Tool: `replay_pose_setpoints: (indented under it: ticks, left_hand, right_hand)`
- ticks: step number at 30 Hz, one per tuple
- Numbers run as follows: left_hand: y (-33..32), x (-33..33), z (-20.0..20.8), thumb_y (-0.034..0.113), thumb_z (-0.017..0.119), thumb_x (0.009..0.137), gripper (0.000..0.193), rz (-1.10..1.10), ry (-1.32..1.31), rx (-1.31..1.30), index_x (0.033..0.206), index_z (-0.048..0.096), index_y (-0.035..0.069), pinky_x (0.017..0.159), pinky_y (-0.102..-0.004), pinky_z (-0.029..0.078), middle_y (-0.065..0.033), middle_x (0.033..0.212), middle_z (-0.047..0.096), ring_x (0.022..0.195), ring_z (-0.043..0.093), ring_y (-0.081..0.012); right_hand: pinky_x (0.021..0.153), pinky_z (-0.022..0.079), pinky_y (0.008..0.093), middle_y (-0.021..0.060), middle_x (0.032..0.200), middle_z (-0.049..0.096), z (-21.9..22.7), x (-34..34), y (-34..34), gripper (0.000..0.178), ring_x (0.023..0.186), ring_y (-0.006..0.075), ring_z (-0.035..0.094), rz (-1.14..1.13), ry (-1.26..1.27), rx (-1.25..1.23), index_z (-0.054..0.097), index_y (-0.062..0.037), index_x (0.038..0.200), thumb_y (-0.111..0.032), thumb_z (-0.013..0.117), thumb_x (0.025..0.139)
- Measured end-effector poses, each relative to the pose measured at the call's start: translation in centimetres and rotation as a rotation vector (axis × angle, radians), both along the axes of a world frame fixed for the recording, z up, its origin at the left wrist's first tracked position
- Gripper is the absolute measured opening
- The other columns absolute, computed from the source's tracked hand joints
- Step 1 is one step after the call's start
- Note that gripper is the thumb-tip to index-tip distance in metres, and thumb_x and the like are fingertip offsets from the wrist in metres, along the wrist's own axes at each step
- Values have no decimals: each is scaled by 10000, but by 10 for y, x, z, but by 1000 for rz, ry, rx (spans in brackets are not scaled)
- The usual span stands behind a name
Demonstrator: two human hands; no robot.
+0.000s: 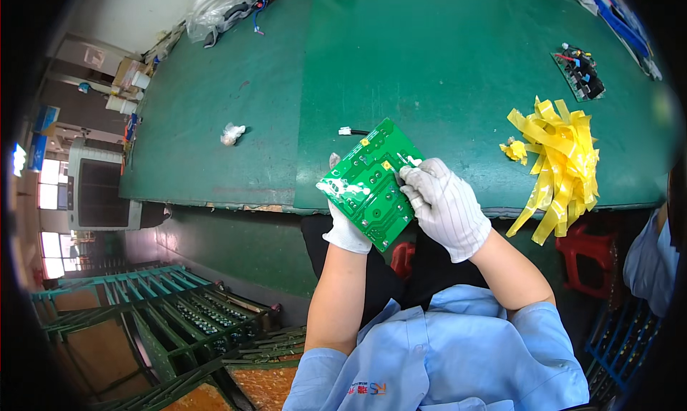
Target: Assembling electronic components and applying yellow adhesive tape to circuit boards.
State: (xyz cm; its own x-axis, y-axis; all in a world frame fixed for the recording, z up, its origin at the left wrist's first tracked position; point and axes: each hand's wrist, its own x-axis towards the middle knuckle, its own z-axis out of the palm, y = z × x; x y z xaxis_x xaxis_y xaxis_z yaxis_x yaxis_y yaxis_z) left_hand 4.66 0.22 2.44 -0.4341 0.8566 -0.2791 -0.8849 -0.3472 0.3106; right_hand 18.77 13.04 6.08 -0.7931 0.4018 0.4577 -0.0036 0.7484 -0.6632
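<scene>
A green circuit board [379, 209] is held tilted over the table's front edge, its solder side up, with two small yellow patches and glossy whitish areas on it. My left hand [346, 230], in a white glove, grips the board at its left edge; most of its fingers are hidden behind it. My gloved right hand [449, 207] is closed in a pinch over the board's right part. Something small and whitish shows at its fingertips, too small to name. A short black cable with a white connector [346, 131] sticks out past the board's upper left edge.
On the green table [401, 60] lie a heap of yellow tape strips [562, 160], a populated circuit board [581, 73] and a crumpled whitish wad [232, 134]. Plastic bags [225, 6] lie far left. A red stool [588, 257] and green racks [172, 325] stand below table level.
</scene>
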Motion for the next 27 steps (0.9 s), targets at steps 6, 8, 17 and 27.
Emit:
replay_pose_setpoints:
  ticks: [6, 8, 17, 27]
  left_hand:
    - [1, 3, -1, 631, 397, 985, 654, -13, -112, 95, 1328, 555, 96, 883, -438, 549, -149, 1222, 639, 1042, 647, -303]
    - [1, 1, -1, 629, 391, 987, 652, -23, -138, 133, 1326, 555, 96, 883, -441, 550, -152, 1223, 638, 1042, 647, -305]
    - [3, 3, 5, 623, 376, 992, 642, -28, -73, 32, 1319, 557, 100, 884, -454, 553, -158, 1213, 640, 1041, 651, -309]
    - [3, 6, 6, 648, 378, 984, 668, -26, -35, 35, 1312, 559, 94, 861, -445, 564, -161, 1178, 651, 1005, 663, -304]
  right_hand:
    - [641, 520, 429, 140, 913, 592, -4, -7, 1, 163, 806, 344, 630, 40, 12, -22, 632, -64, 1024, -85, 644, 862]
    - [649, 523, 420, 129, 906, 605, -2, -6, 1, 165, 806, 332, 636, 34, 3, -27, 649, -68, 1024, -78, 656, 860]
    - [648, 523, 408, 115, 881, 607, -5, -7, -2, 172, 796, 322, 635, 1, 25, -23, 656, -66, 1017, -52, 672, 846]
    - [665, 519, 407, 120, 877, 614, -1, -6, 0, 172, 805, 321, 631, 40, 4, -48, 649, -60, 995, -40, 681, 828]
